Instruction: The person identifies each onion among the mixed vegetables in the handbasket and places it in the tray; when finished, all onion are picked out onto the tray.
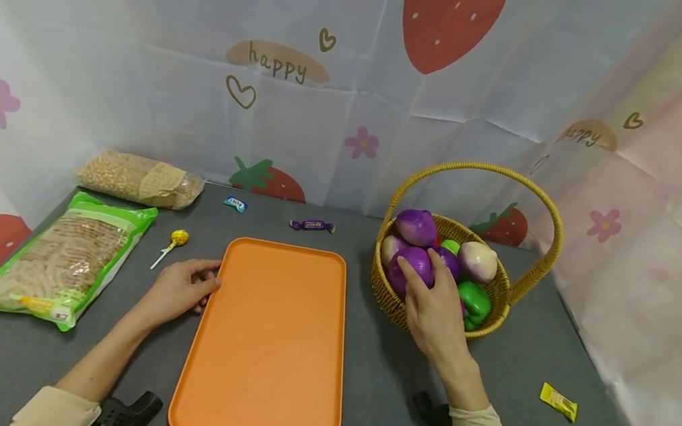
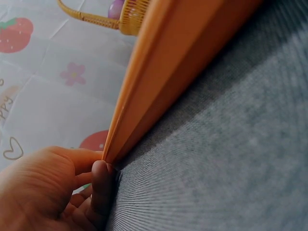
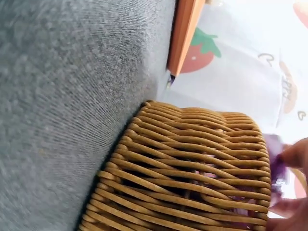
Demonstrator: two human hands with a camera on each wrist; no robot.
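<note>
A: What is shown in the head view?
B: An orange tray (image 1: 272,335) is seen flat on the grey surface (image 1: 381,379). Its left edge is touched by the left hand (image 1: 181,288), fingers loosely curled against the rim. Right of the tray, a wicker basket (image 1: 494,301) is reached into by the right hand (image 1: 439,309), whose fingers are curled round a purple onion (image 1: 411,263).

A: And the left wrist view?
B: The tray's rim (image 2: 159,86) is pinched at its corner by the thumb and fingers (image 2: 101,185).

A: The right wrist view?
B: The basket's woven wall (image 3: 192,168) is seen close; something purple (image 3: 275,161) is held at the fingertips (image 3: 296,154), blurred.
</note>
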